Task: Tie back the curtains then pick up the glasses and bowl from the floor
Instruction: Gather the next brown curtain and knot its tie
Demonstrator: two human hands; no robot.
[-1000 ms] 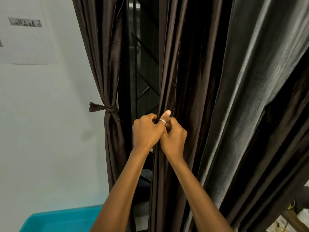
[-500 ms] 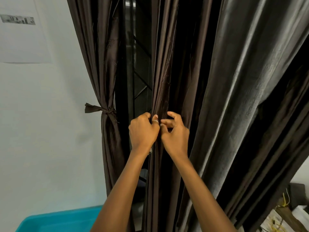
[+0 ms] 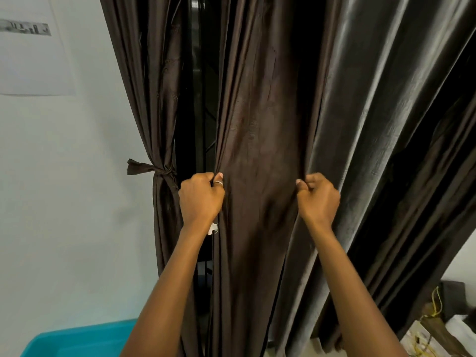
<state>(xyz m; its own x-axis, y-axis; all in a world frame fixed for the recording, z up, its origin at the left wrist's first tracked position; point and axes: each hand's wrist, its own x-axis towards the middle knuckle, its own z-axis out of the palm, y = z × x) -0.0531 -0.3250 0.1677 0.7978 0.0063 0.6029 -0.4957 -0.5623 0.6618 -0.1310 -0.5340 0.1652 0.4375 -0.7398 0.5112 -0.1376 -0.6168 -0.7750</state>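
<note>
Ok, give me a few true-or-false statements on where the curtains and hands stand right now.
1. The left curtain is tied back with a knotted band. True.
2. The left hand and right hand each grip the middle curtain. True.
3. The two hands touch each other. False: they are apart, fabric spread between them.
4. The tub at lower left is red. False: it is turquoise.
5. A ring shows on the left hand. True.

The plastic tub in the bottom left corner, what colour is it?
The tub is turquoise blue, shown in the head view's lower left.
</note>
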